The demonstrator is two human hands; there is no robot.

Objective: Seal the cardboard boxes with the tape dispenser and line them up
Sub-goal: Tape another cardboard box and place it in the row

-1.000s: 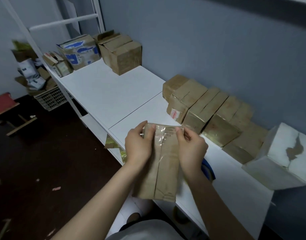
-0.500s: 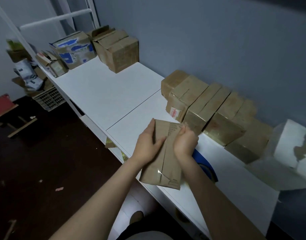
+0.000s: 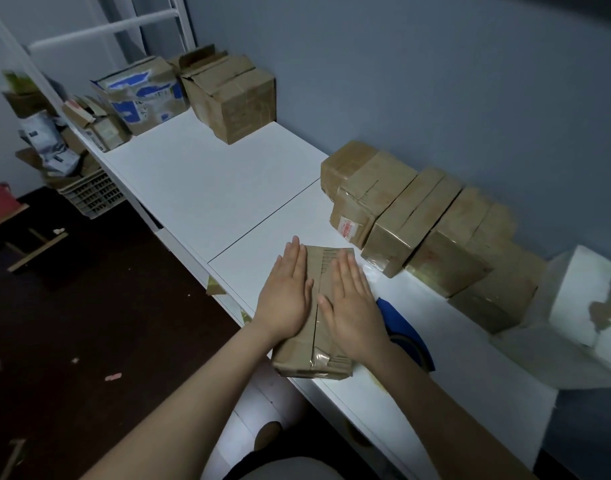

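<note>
Flatly, left hand (image 3: 286, 296) and right hand (image 3: 353, 304) palm-down atop box (image 3: 314, 355).

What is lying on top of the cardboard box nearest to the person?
The left hand and the right hand lie flat on the box. Clear tape shows on its seam at the near end; the hands cover much of the rest.

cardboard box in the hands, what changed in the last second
The cardboard box went down flat onto the white table. The left hand and right hand let go of its far end and now press flat on top. The row of sealed boxes and blue tape dispenser stayed.
</note>
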